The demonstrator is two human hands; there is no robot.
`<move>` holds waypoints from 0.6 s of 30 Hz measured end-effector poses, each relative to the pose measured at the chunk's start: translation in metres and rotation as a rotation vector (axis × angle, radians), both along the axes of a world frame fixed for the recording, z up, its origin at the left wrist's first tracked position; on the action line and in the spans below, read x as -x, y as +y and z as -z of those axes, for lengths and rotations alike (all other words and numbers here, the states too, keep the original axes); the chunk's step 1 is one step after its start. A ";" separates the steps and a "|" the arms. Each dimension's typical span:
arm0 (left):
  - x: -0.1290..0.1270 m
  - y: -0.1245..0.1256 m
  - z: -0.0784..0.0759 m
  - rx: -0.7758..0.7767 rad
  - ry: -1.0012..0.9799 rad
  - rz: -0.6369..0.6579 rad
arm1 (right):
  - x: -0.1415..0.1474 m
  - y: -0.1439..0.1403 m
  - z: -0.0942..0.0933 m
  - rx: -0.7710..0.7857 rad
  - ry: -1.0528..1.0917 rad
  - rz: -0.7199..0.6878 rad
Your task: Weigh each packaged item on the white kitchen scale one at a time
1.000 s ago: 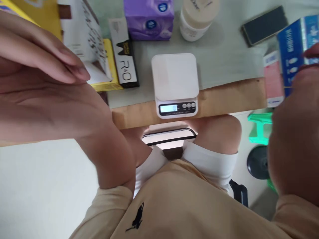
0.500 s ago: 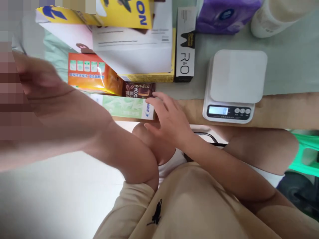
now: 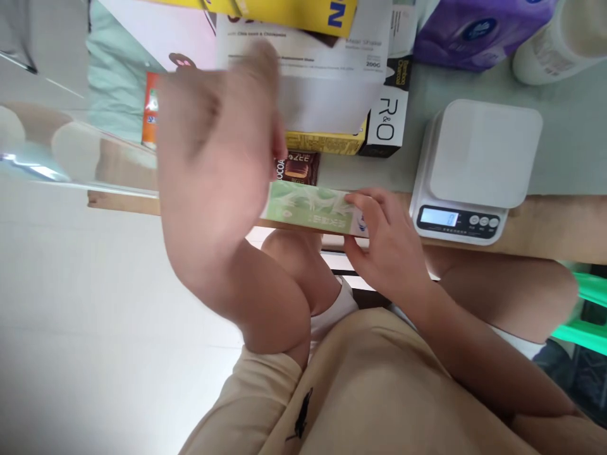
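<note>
My right hand (image 3: 391, 243) is at the right end of a long light-green carton (image 3: 308, 205) lying along the table's front edge. Its thumb presses the near side and its fingers curl over the far side. My left hand (image 3: 251, 95), smeared by motion, is raised above the table to the left, and its fingers cannot be made out. Its forearm hides the carton's left end and most of an orange pack (image 3: 150, 114). Behind the carton a brown cocoa snack packet (image 3: 301, 167) is partly visible.
A white kitchen scale (image 3: 486, 155) with a lit display stands to the right. Behind are a white pouch (image 3: 327, 101), a yellow box (image 3: 327, 140), a black-and-white R&O box (image 3: 386, 120), a purple tissue pack (image 3: 474, 31) and a white jar (image 3: 550, 54).
My left hand has swung from the far left to above the packages. My right hand has closed round the light-green carton's end. The view has shifted, so the table things appear farther right.
</note>
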State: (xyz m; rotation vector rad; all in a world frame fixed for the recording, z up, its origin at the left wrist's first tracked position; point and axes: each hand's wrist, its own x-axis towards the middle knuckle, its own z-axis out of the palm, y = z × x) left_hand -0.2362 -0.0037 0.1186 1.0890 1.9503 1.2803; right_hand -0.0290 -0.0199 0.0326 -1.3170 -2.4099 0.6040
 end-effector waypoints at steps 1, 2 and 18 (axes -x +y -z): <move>-0.004 -0.002 -0.005 0.072 0.052 0.071 | -0.005 -0.004 -0.001 -0.014 -0.012 0.027; -0.008 -0.003 -0.009 0.158 0.100 0.148 | -0.009 -0.008 -0.002 -0.029 -0.020 0.053; -0.007 -0.002 -0.006 0.441 0.170 0.334 | -0.023 -0.017 -0.015 0.279 0.039 0.115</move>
